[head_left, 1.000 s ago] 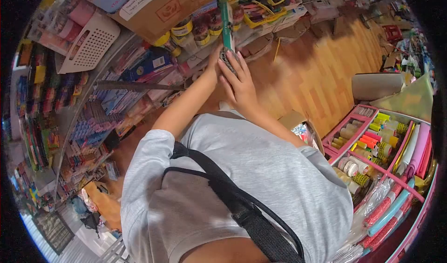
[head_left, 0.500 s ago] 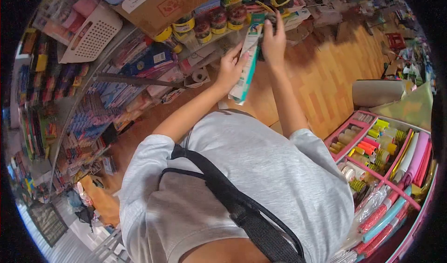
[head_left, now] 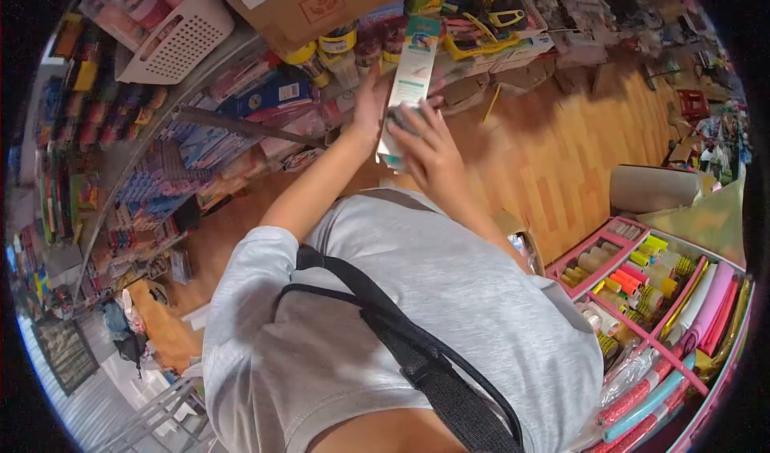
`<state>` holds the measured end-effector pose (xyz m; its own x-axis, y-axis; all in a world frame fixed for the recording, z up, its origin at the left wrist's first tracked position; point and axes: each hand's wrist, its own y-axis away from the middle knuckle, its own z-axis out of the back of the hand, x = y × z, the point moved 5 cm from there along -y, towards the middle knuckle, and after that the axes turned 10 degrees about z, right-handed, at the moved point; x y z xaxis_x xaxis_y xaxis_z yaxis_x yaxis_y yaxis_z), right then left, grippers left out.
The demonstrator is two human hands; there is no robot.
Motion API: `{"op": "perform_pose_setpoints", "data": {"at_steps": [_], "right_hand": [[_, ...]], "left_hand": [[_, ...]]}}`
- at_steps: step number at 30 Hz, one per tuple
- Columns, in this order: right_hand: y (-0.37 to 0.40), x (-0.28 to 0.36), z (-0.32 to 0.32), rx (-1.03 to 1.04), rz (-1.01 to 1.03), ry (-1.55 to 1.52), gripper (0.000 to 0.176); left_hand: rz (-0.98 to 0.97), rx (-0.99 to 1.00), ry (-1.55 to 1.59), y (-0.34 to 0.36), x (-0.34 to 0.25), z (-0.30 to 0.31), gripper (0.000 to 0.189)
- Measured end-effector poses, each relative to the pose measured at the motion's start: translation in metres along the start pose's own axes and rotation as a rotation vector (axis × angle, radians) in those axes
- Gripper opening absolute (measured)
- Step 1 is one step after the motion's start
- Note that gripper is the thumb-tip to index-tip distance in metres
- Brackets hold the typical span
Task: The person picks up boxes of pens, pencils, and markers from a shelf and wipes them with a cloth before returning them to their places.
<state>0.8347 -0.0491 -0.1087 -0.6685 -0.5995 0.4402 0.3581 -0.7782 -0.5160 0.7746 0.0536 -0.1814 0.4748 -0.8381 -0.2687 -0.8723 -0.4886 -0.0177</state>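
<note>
A long, narrow white and teal box (head_left: 412,76) is held tilted in front of my chest, its teal picture end pointing away. My left hand (head_left: 369,109) grips it from the left side, thumb raised along the edge. Across the lower part of its face lies my right hand (head_left: 433,144), fingers bent and smeared by motion. Something dark grey shows under those fingers, too blurred to name. The box's bottom end is partly covered by my right hand.
Ahead, a shelf holds a cardboard box (head_left: 321,8), yellow-lidded jars (head_left: 338,39) and a basket of yellow-and-black tools (head_left: 481,36). A white perforated basket (head_left: 178,48) stands left. Tape rolls and wrapping rolls fill a pink-edged rack (head_left: 597,276) at right. Wooden floor (head_left: 545,156) lies between.
My right hand has slid from the box's far end down to its near end, with the dark thing under it. The box has shifted slightly left and the view has turned a little.
</note>
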Motion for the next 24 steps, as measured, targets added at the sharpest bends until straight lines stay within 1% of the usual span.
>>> {"op": "perform_pose_setpoints", "data": {"at_steps": [1,2,4,5,7,8,9,10,11,13,14,15,16,17,18,19,20,21,22,23,24], "right_hand": [[-0.001,-0.001,0.0,-0.004,0.006,0.001,0.044],[0.0,-0.002,-0.004,0.036,0.028,-0.004,0.045],[0.001,-0.009,-0.011,0.081,0.075,0.007,0.046],[-0.001,-0.016,-0.015,0.072,0.089,0.018,0.046],[-0.011,-0.029,-0.017,0.055,0.105,0.069,0.045],[-0.019,-0.036,-0.014,-0.008,0.074,0.079,0.045],[-0.025,-0.043,-0.013,-0.07,0.043,0.087,0.045],[-0.031,-0.054,-0.015,-0.08,0.056,0.122,0.045],[-0.034,-0.064,-0.016,-0.122,0.008,0.093,0.044],[-0.045,-0.077,-0.014,-0.201,-0.055,0.073,0.041],[-0.049,-0.087,-0.013,-0.207,-0.165,0.03,0.039],[-0.053,-0.098,-0.012,-0.212,-0.274,-0.014,0.038],[-0.059,-0.109,-0.011,-0.239,-0.191,0.018,0.035],[-0.056,-0.123,-0.01,-0.197,-0.299,-0.056,0.032],[-0.06,-0.13,-0.013,-0.15,-0.398,-0.135,0.03],[-0.058,-0.139,-0.014,-0.232,-0.463,-0.119,0.025],[-0.058,-0.143,-0.015,-0.287,-0.314,-0.226,0.024],[-0.055,-0.153,-0.019,-0.312,-0.462,-0.29,0.024],[-0.053,-0.155,-0.02,-0.264,-0.494,-0.302,0.032],[-0.044,-0.168,-0.031,-0.259,-0.57,-0.381,0.034],[-0.031,-0.18,-0.038,-0.292,-0.685,-0.553,0.035]], "left_hand": [[0.003,-0.042,0.014,0.001,0.005,0.005,0.068],[0.002,-0.04,0.009,0.002,0.004,0.008,0.068],[0.078,-0.198,-0.089,0.005,0.007,0.009,0.06],[0.064,-0.309,-0.211,0.009,0.009,0.011,0.055],[0.1,-0.456,-0.098,0.016,0.017,0.011,0.056],[0.077,-0.466,-0.101,0.019,0.019,0.006,0.052],[0.065,-0.478,-0.131,0.02,0.019,0.015,0.049],[0.052,-0.491,-0.162,0.021,0.018,0.023,0.047],[0.049,-0.445,-0.172,0.02,0.018,0.028,0.043],[0.02,-0.465,-0.222,0.02,0.017,0.017,0.045],[0.025,-0.521,-0.248,0.024,0.017,0.013,0.044],[0.017,-0.516,-0.292,0.025,0.019,0.016,0.044],[0.004,-0.513,-0.338,0.026,0.019,0.014,0.044],[0.044,-0.533,-0.316,0.031,0.021,0.012,0.044],[0.063,-0.588,-0.363,0.039,0.017,0.008,0.046],[0.032,-0.539,-0.368,0.043,0.012,0.006,0.045],[0.101,-0.533,-0.386,0.052,0.006,0.016,0.045],[0.151,-0.6,-0.386,0.069,-0.004,0.008,0.044],[0.173,-0.553,-0.322,0.084,-0.012,0.013,0.043],[0.159,-0.462,-0.304,0.1,-0.022,-0.001,0.044],[0.213,-0.473,-0.256,0.099,-0.016,-0.001,0.044]]}}
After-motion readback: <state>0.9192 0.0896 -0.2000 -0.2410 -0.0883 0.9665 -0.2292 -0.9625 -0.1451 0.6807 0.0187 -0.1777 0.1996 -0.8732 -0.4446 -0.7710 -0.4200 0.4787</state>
